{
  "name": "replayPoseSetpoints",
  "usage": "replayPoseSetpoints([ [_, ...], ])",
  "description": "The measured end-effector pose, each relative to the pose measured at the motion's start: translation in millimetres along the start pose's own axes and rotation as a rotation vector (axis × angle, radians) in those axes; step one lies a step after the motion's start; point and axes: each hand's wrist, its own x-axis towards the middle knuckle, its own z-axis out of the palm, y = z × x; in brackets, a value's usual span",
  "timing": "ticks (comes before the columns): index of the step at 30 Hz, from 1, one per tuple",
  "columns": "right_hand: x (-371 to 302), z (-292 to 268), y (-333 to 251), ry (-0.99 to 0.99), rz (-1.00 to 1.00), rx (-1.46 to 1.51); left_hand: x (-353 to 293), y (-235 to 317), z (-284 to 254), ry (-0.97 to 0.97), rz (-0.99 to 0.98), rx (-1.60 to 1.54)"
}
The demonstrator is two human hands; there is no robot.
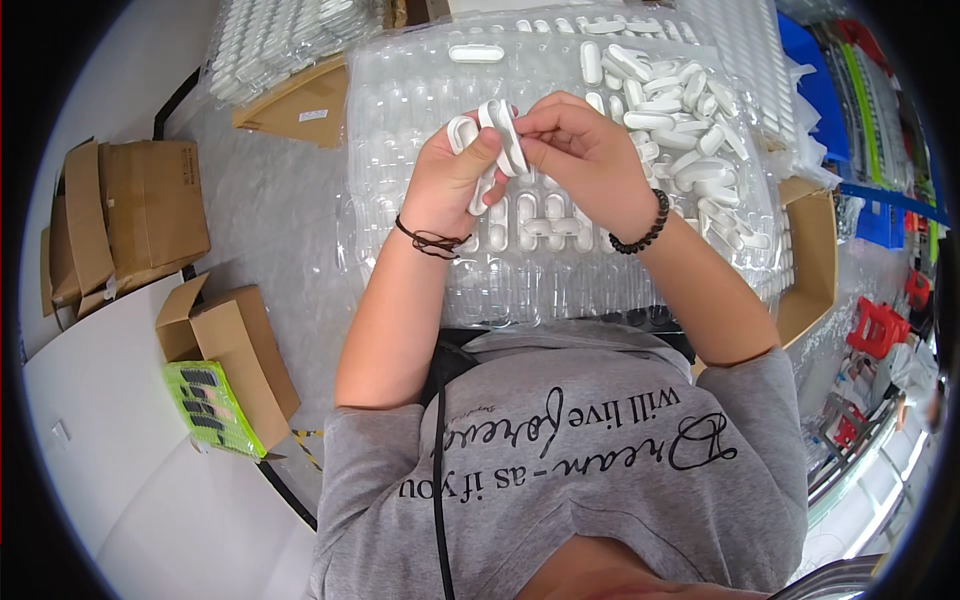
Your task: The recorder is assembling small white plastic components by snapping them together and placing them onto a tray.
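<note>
My left hand (440, 182) is closed around a few white oblong plastic shells (462, 130), its thumb pressed over them. One hollow, open-faced shell (494, 112) stands up between both hands. At its right edge, the fingers of my right hand (590, 160) are pinched together; they partly hide what they grip. Beneath the hands lies a clear plastic blister tray (400, 110) with rows of slots. Several white shells (555, 230) sit in its near slots, and one more shell (476, 53) rests near its far edge.
A loose heap of white oblong shells (690, 105) covers the tray's right side. Stacked filled trays (285, 45) stand at the far left. Cardboard boxes (150, 200) are on the left, near a green-edged bag (212, 408). Blue bins (880, 222) and a red stool (880, 327) are at right.
</note>
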Motion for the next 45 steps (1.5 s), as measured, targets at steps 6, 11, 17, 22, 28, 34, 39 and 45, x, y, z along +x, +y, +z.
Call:
replayPoseSetpoints([
  [6,0,-6,2,0.018,-0.076,-0.055,1,2,2,0.037,0.068,0.011],
  [11,-3,-5,-1,0.086,-0.064,-0.036,-1,-5,9,0.128,0.138,0.154],
  [17,-5,-1,-4,0.224,0.192,0.227,-2,-5,7,0.106,0.199,0.267],
  [22,-4,-5,13,0.207,0.058,0.033,3,-5,7,0.144,0.037,0.088],
  [28,-5,6,15,0.193,-0.086,-0.22,4,-6,11,0.196,-0.017,0.092],
  [34,1,-10,22,0.122,0.08,-0.15,7,-2,3,0.373,0.147,0.055],
  [39,15,-21,40,0.215,-0.012,-0.162,9,0,-4,0.422,0.132,-0.153],
  [45,54,-48,44,0.175,0.205,-0.277,13,0,-7,0.392,0.102,-0.171],
])
